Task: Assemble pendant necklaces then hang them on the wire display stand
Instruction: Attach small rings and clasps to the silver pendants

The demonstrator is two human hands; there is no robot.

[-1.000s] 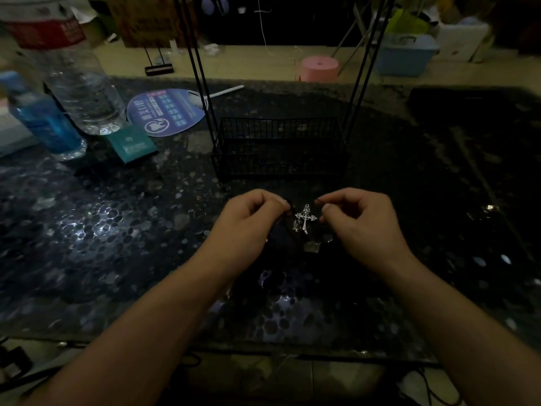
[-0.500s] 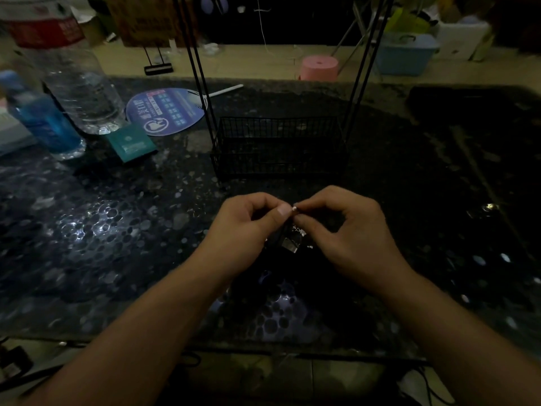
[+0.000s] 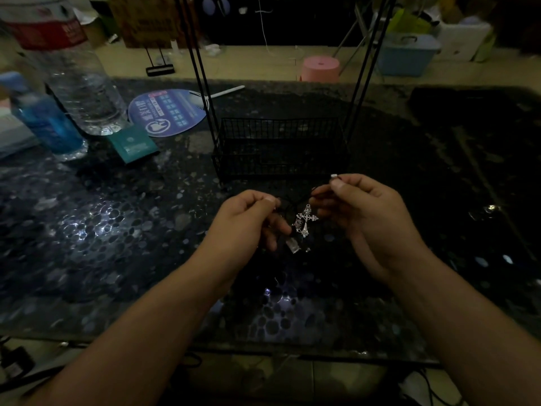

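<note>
Both hands hover above the middle of the dark speckled counter [image 3: 87, 235]: the left hand [image 3: 248, 221] and right hand [image 3: 366, 212] each pinch the thin black cord [image 3: 295, 202]. The silver cross pendant [image 3: 304, 221] dangles between them, just in front of the black wire display stand [image 3: 281, 148].

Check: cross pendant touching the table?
Cannot tell. Head view: the pendant hangs on a dark cord between both hands, but the dim table below hides any gap.

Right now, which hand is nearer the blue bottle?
Left. The left hand is right of the blue bottle and nearer the camera; the right hand is farther right.
</note>
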